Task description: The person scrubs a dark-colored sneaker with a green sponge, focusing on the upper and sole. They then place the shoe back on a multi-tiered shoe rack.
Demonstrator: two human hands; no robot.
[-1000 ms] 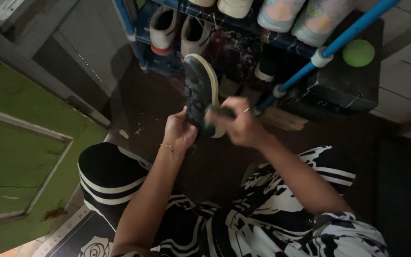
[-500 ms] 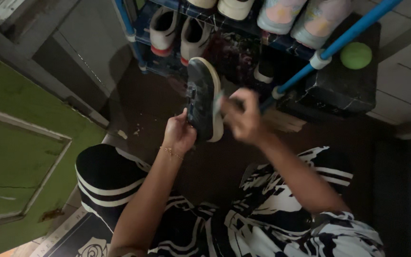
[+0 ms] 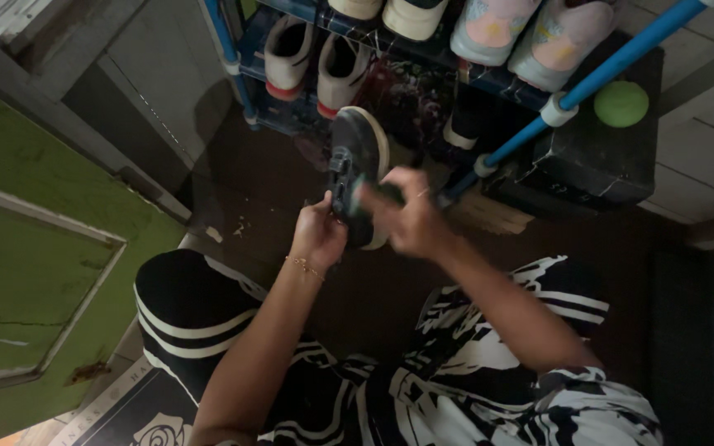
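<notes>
1. left hand (image 3: 320, 235) closed round the heel end of a dark shoe (image 3: 355, 169), fingers wrapped at its lower edge; thin bracelet on that wrist.
2. right hand (image 3: 406, 219) closed on something small and dark pressed against the shoe's side; blurred, so cannot tell what it is, perhaps a brush or cloth.
3. shoe held in the air in front of the knees, just short of the shoe rack (image 3: 555, 107), not resting on anything.
4. step in hand, as i judge it: working over the shoe's upper while the left hand steadies it. next move likely calls for a firm left grip and a turn of the shoe to reach another face.
5. long axis runs near upright in the view; toe points up and away toward the rack, pale sole edge facing right.
6. beyond: pale shoes on the shelves, green ball (image 3: 621, 103) on a dark box, green door at left.
</notes>
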